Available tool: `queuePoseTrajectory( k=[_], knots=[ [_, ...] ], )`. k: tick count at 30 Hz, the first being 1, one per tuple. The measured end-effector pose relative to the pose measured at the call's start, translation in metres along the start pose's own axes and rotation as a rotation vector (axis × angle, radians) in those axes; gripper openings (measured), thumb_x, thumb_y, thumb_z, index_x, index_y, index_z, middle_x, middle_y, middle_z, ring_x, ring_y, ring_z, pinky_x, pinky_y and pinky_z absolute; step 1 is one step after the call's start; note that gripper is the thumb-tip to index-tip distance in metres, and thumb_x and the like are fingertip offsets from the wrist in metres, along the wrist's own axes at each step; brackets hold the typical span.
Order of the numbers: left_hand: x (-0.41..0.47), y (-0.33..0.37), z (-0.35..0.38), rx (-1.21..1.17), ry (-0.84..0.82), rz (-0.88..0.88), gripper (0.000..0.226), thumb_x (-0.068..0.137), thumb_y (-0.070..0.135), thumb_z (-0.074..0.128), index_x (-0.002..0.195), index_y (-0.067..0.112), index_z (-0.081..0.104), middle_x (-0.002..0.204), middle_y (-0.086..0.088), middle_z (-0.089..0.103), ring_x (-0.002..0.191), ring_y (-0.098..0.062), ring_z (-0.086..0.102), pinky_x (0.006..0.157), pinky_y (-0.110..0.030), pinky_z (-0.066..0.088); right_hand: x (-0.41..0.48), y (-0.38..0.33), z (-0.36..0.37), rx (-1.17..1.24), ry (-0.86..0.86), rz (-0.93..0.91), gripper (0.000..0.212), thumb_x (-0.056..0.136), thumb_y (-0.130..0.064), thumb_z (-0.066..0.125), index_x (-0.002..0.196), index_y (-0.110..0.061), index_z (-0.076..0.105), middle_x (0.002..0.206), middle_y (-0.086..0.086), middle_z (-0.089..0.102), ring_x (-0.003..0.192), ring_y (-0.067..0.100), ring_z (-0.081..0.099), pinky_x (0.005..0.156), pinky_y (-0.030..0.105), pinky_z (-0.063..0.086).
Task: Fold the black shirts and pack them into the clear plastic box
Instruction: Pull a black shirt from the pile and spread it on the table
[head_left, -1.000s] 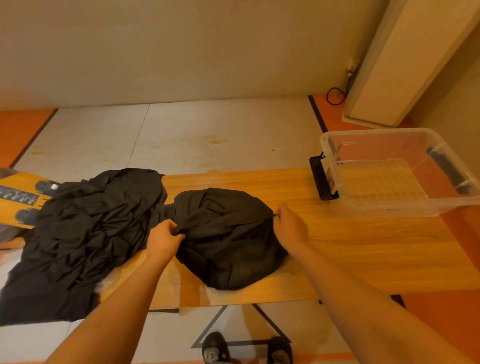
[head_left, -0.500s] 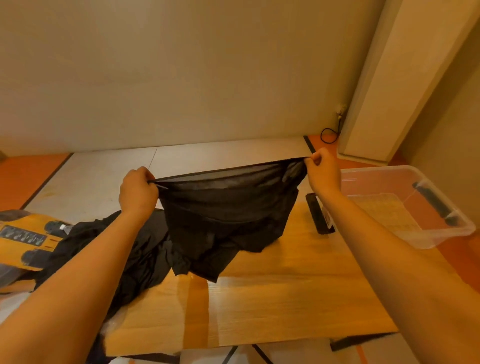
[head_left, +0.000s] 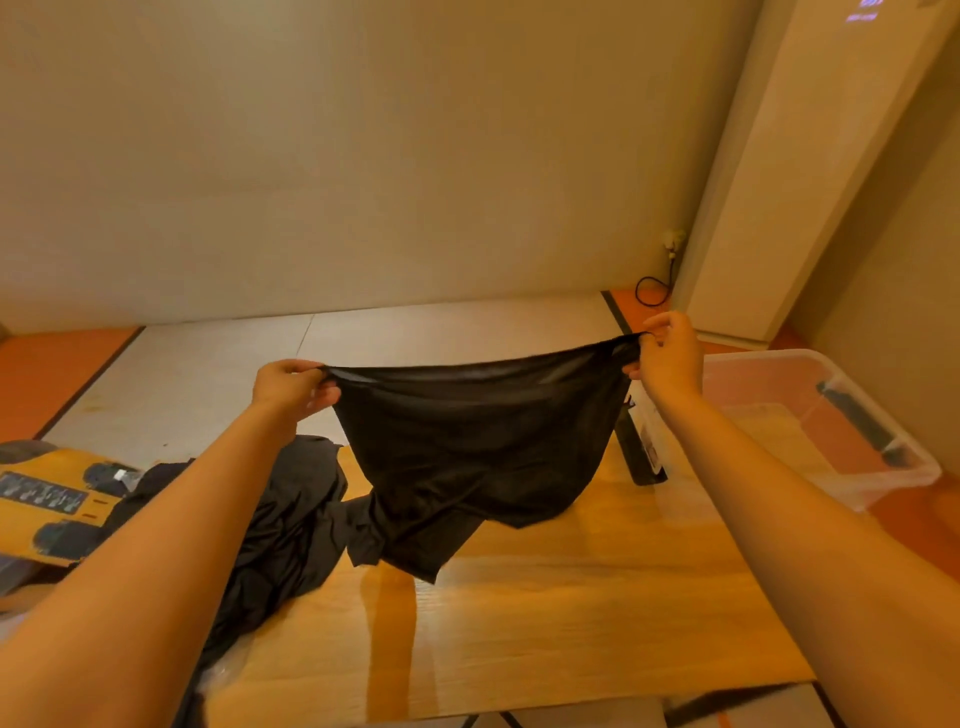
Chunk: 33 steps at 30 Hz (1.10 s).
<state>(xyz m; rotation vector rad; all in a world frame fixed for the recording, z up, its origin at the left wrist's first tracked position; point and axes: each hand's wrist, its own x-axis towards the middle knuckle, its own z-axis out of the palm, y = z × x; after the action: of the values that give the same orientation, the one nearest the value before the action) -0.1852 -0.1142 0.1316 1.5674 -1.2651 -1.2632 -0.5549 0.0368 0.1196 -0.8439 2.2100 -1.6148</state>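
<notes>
Left hand (head_left: 291, 387) and right hand (head_left: 667, 358) each pinch a top corner of a black shirt (head_left: 467, 457), stretched above the table (head_left: 571, 613). More black shirts (head_left: 270, 540) are heaped at its left edge; the clear plastic box (head_left: 831, 431) overhangs the right edge.

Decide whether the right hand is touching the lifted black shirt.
Touching: the head view shows the right hand pinching a corner of the lifted black shirt.

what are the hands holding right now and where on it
Both hands hold one black shirt in the air: the left hand and right hand each pinch an end of its stretched top edge, the rest hanging over the table.
</notes>
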Motion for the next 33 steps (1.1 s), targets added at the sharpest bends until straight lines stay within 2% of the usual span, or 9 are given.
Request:
queuePoseTrajectory(
  k=[6, 10, 14, 17, 19, 23, 27, 30, 33],
  knots=[
    [-0.001, -0.023, 0.002, 0.030, -0.017, -0.009, 0.012, 0.085, -0.002, 0.069, 0.080, 0.005, 0.060, 0.088, -0.018, 0.063, 0.073, -0.026, 0.066, 0.055, -0.020, 0.058, -0.008, 0.016, 0.012, -0.012, -0.081, 0.085, 0.019, 0.100, -0.008, 0.043, 0.104, -0.010, 0.062, 0.100, 0.012, 0.064, 0.059, 0.017, 0.064, 0.044, 0.014, 0.049],
    [0.006, -0.026, 0.003, 0.026, 0.041, -0.014, 0.016, 0.084, -0.009, 0.065, 0.085, 0.004, 0.057, 0.104, -0.025, 0.061, 0.090, -0.038, 0.066, 0.080, -0.038, 0.057, -0.004, 0.011, 0.017, 0.121, -0.064, 0.189, 0.018, 0.098, -0.004, 0.043, 0.104, -0.008, 0.059, 0.106, 0.014, 0.061, 0.064, 0.019, 0.066, 0.047, 0.016, 0.052],
    [0.019, 0.001, -0.002, -0.150, 0.133, 0.003, 0.017, 0.088, -0.008, 0.060, 0.103, 0.001, 0.059, 0.116, -0.022, 0.060, 0.105, -0.039, 0.063, 0.093, -0.043, 0.054, 0.016, -0.015, 0.019, 0.340, -0.041, 0.317, 0.018, 0.098, 0.001, 0.044, 0.109, -0.004, 0.056, 0.113, 0.017, 0.057, 0.072, 0.024, 0.066, 0.055, 0.022, 0.055],
    [0.027, 0.042, -0.003, -0.297, 0.179, 0.051, 0.012, 0.090, -0.008, 0.057, 0.092, 0.002, 0.062, 0.104, -0.017, 0.062, 0.106, -0.034, 0.062, 0.095, -0.037, 0.053, 0.028, -0.049, 0.021, 0.515, -0.029, 0.310, 0.011, 0.098, -0.002, 0.048, 0.106, -0.002, 0.054, 0.112, 0.016, 0.056, 0.090, 0.027, 0.064, 0.051, 0.016, 0.054],
    [0.032, 0.077, -0.003, -0.428, 0.178, 0.079, 0.020, 0.091, -0.010, 0.054, 0.081, 0.007, 0.060, 0.090, -0.011, 0.060, 0.104, -0.032, 0.061, 0.090, -0.030, 0.053, 0.034, -0.076, 0.022, 0.613, -0.030, 0.307, 0.009, 0.098, -0.004, 0.051, 0.105, -0.003, 0.054, 0.100, 0.012, 0.059, 0.081, 0.020, 0.064, 0.060, 0.018, 0.056],
    [0.027, 0.154, -0.012, -0.613, 0.173, 0.220, 0.021, 0.094, -0.006, 0.053, 0.082, 0.009, 0.060, 0.089, -0.009, 0.061, 0.099, -0.027, 0.064, 0.078, -0.023, 0.056, 0.047, -0.144, 0.007, 0.793, -0.016, 0.175, 0.006, 0.096, -0.004, 0.054, 0.092, -0.007, 0.055, 0.089, 0.007, 0.058, 0.069, 0.012, 0.062, 0.062, 0.019, 0.055],
    [0.003, 0.213, -0.039, -0.724, 0.144, 0.515, 0.012, 0.092, -0.002, 0.059, 0.088, 0.009, 0.061, 0.097, -0.011, 0.066, 0.093, -0.021, 0.070, 0.080, -0.024, 0.057, 0.035, -0.205, -0.033, 0.919, 0.040, -0.149, 0.015, 0.091, -0.001, 0.061, 0.084, -0.014, 0.056, 0.089, 0.005, 0.062, 0.079, 0.014, 0.067, 0.069, 0.018, 0.053],
    [-0.016, 0.204, -0.047, -0.654, 0.104, 0.597, 0.010, 0.091, 0.001, 0.062, 0.086, 0.010, 0.060, 0.095, -0.009, 0.065, 0.088, -0.016, 0.070, 0.078, -0.021, 0.056, 0.012, -0.206, -0.050, 0.845, 0.037, -0.279, 0.021, 0.087, -0.001, 0.066, 0.076, -0.013, 0.052, 0.079, 0.005, 0.062, 0.074, 0.017, 0.069, 0.068, 0.018, 0.053],
    [-0.022, 0.147, -0.041, -0.486, 0.102, 0.521, 0.013, 0.090, 0.003, 0.064, 0.084, 0.014, 0.060, 0.092, -0.004, 0.065, 0.090, -0.016, 0.068, 0.075, -0.019, 0.055, -0.001, -0.157, -0.042, 0.605, 0.028, -0.232, 0.025, 0.085, -0.006, 0.070, 0.071, -0.015, 0.052, 0.074, 0.006, 0.061, 0.066, 0.015, 0.067, 0.061, 0.019, 0.052]
  ],
)
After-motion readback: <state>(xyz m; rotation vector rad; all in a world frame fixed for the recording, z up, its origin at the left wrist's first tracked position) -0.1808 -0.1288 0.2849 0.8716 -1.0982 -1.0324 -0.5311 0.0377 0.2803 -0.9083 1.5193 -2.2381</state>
